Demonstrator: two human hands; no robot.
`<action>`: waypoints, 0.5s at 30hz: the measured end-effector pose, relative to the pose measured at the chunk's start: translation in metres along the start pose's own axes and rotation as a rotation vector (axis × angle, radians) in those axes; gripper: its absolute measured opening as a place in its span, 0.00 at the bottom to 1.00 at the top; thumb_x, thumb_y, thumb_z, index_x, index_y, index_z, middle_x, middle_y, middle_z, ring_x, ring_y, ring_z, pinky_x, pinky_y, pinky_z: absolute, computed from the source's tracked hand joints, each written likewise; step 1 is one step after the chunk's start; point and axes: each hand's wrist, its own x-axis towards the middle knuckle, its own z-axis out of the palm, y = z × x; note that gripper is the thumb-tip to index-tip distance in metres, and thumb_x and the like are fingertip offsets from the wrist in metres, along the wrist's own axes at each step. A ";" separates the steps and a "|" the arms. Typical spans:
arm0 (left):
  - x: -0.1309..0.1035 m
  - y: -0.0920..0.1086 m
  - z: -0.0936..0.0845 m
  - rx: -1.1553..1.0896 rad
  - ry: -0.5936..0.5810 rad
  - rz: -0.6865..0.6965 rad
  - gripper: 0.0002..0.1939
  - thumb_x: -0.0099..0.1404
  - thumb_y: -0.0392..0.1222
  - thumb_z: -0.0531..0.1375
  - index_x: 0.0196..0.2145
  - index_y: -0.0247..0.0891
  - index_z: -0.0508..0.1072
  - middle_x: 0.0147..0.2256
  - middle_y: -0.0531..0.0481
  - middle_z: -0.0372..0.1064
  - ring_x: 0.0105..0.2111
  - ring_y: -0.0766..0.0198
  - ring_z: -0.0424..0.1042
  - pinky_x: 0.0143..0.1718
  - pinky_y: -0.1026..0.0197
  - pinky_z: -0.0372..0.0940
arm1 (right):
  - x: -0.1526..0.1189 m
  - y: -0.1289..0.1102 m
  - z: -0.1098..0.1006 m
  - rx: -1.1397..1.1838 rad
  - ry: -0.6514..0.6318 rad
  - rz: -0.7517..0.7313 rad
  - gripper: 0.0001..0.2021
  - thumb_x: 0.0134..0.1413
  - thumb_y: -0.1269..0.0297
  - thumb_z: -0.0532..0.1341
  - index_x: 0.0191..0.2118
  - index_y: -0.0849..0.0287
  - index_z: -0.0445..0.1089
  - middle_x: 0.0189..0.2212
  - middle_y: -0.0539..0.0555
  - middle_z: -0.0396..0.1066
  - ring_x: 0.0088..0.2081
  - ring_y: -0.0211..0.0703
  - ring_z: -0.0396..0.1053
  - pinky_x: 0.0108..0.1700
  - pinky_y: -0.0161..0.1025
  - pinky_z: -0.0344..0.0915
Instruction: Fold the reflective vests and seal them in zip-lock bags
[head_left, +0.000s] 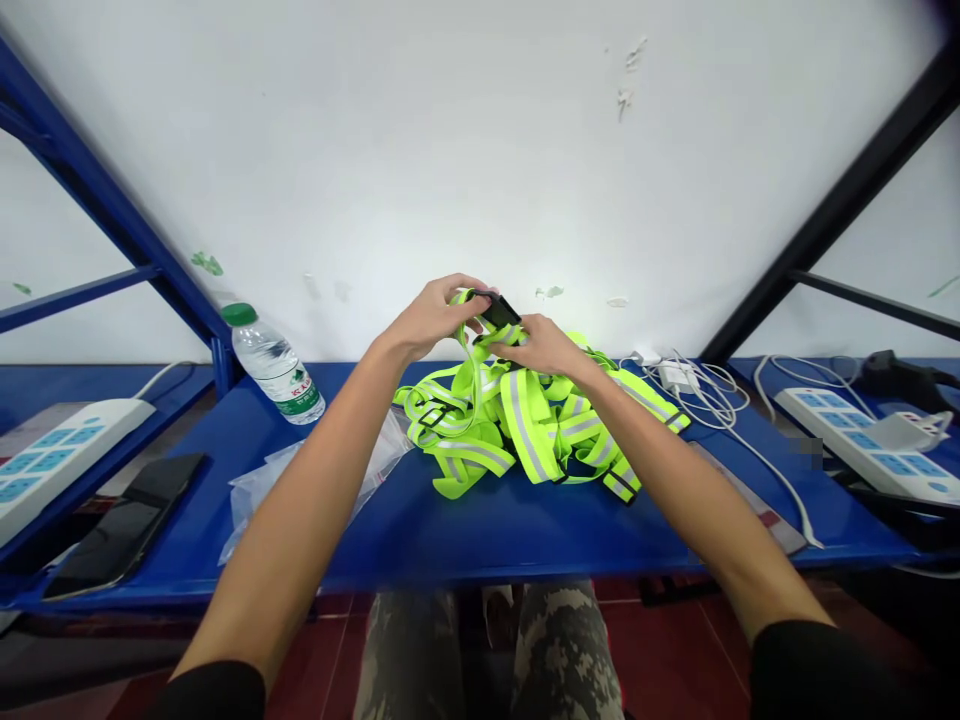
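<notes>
A tangle of neon yellow reflective straps (529,420) with grey stripes and black buckles lies on the blue table (442,545). Above its back part, my left hand (442,315) is closed round a yellow strap and a black buckle (499,310), thumb on the buckle's near side. My right hand (544,345) sits just right of the buckle, its fingers closed on a strap of the same bundle. Some of its fingertips are hidden behind the strap. One strap hangs in a loop from my left hand down to the pile.
Clear plastic bags (259,490) lie under my left forearm. A water bottle (277,365) leans at the back left, and a phone (124,525) rests at the left. White cables (705,395) and a power strip (870,440) are on the right. Behind stands a white wall.
</notes>
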 end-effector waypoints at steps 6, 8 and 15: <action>-0.012 -0.008 -0.026 0.175 -0.361 -0.145 0.14 0.50 0.43 0.71 0.35 0.38 0.79 0.25 0.44 0.71 0.19 0.64 0.66 0.22 0.59 0.58 | 0.006 0.020 -0.024 0.505 -0.093 0.148 0.12 0.44 0.54 0.69 0.26 0.59 0.74 0.24 0.50 0.70 0.27 0.40 0.67 0.32 0.40 0.64; -0.015 -0.009 -0.030 0.239 -0.449 -0.160 0.13 0.47 0.40 0.72 0.32 0.37 0.80 0.25 0.44 0.73 0.19 0.61 0.67 0.22 0.58 0.60 | 0.009 0.025 -0.036 0.668 -0.089 0.205 0.13 0.40 0.56 0.72 0.25 0.59 0.72 0.22 0.49 0.69 0.24 0.38 0.65 0.29 0.39 0.64; -0.024 -0.003 -0.024 0.185 -0.587 -0.014 0.38 0.35 0.32 0.71 0.49 0.43 0.76 0.43 0.45 0.76 0.44 0.49 0.74 0.44 0.54 0.70 | 0.018 0.024 -0.051 0.795 -0.190 0.203 0.13 0.38 0.57 0.74 0.24 0.60 0.74 0.21 0.50 0.69 0.22 0.36 0.65 0.26 0.38 0.64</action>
